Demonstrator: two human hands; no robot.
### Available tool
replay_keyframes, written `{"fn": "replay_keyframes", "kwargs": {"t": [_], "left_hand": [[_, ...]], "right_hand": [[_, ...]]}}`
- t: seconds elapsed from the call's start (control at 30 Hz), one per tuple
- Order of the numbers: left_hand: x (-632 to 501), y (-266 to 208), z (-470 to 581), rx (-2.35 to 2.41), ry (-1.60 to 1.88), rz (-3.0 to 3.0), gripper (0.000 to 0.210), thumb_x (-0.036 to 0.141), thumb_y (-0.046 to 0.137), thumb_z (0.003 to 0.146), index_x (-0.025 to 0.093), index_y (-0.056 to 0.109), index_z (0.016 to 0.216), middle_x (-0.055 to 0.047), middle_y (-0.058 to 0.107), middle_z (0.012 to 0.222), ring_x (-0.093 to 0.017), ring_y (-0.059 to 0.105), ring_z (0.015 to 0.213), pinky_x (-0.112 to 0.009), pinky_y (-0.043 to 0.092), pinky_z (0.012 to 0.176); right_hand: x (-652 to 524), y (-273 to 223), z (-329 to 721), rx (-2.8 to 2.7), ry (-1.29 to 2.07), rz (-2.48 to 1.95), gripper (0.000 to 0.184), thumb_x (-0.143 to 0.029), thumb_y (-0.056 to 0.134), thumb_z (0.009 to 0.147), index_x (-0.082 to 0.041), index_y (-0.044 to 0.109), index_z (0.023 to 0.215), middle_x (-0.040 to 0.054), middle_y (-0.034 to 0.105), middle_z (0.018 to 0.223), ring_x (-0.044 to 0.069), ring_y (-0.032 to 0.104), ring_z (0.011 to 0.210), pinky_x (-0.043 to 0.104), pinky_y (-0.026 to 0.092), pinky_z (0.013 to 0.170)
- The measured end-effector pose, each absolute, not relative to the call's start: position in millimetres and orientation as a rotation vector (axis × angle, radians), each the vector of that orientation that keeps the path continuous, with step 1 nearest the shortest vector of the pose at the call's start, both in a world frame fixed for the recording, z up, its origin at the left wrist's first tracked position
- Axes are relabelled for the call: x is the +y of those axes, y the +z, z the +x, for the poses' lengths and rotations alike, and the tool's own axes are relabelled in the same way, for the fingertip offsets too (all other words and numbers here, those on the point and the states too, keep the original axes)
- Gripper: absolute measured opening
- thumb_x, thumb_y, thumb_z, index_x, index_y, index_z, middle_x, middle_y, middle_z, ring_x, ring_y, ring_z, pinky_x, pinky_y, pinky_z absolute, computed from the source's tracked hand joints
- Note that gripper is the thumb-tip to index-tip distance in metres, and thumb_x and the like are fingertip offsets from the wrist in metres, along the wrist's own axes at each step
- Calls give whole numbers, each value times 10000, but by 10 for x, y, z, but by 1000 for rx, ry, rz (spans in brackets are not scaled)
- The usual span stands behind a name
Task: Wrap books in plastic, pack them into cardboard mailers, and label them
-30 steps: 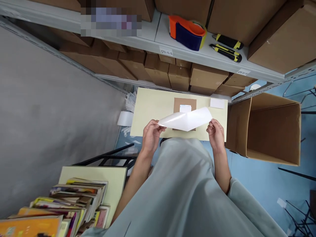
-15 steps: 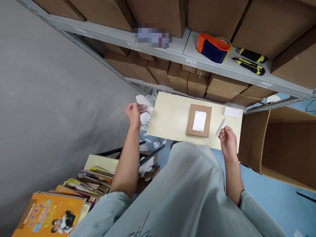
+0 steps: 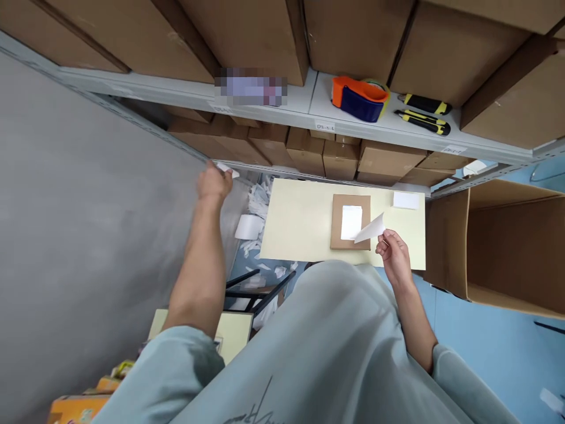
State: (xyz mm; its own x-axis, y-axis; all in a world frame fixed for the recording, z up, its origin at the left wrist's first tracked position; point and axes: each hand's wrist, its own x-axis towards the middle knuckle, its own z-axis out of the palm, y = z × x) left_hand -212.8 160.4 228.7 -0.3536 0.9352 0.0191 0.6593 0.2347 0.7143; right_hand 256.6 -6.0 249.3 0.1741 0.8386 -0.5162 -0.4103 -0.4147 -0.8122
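Note:
My right hand (image 3: 394, 250) pinches a white paper slip (image 3: 369, 229) between thumb and fingers. The slip's left end overlaps the white label (image 3: 352, 219) on a flat brown cardboard box (image 3: 337, 227), as seen from above. Whether they touch, I cannot tell. That box lies on a pale yellow tabletop (image 3: 295, 221). My left hand (image 3: 214, 182) is up by the grey wall, left of the table and slightly blurred. A small white piece of paper (image 3: 228, 169) shows at its closed fingers, partly hidden by them.
A white stack of labels (image 3: 405, 200) lies at the table's right. Crumpled paper (image 3: 259, 197) heaps beside its left edge. Shelves above hold cartons (image 3: 344, 35), a tape dispenser (image 3: 361, 100) and utility knives (image 3: 424, 121). A large open carton (image 3: 445, 247) stands right.
My left hand has moved up and left, away from the paper heap. A white sheet now shows lower on the heap. The slip in my right hand has swung left over the box.

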Motion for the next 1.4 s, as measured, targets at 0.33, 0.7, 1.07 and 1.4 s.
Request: {"fn": "replay_keyframes", "kwargs": {"t": [0.33, 0.7, 1.07, 1.4], "left_hand": [[84, 2106, 606, 1337, 1021, 1651, 180, 434, 833, 908, 273, 814, 987, -82, 841, 1058, -285, 778, 1042, -426, 560, 997], [-37, 2028, 716, 1446, 934, 1963, 169, 327, 643, 1040, 264, 791, 989, -108, 840, 1032, -269, 778, 963, -414, 527, 860], [-20, 2086, 758, 1443, 909, 997, 364, 565, 784, 862, 203, 747, 863, -52, 766, 801, -204, 705, 732, -357, 575, 756], [9, 2288, 668, 1305, 840, 805, 392, 548, 903, 755, 190, 762, 831, -64, 768, 813, -222, 726, 801, -350, 566, 761]], "right_hand": [[29, 2460, 2501, -516, 1493, -1394, 416, -575, 859, 803, -242, 627, 891, -24, 699, 789, 104, 581, 593, 252, 523, 605], [-52, 2518, 2501, -486, 1628, -1302, 418, -548, 869, 824, -246, 588, 891, -41, 695, 805, 93, 587, 579, 247, 550, 623], [-2, 2530, 2686, -707, 1361, -1439, 313, -516, 821, 833, -242, 684, 893, -25, 709, 823, 95, 558, 552, 273, 521, 593], [0, 2322, 2912, -1062, 1354, -1650, 376, -608, 809, 830, -237, 751, 842, -99, 411, 496, 123, 436, 493, 288, 435, 544]]}}
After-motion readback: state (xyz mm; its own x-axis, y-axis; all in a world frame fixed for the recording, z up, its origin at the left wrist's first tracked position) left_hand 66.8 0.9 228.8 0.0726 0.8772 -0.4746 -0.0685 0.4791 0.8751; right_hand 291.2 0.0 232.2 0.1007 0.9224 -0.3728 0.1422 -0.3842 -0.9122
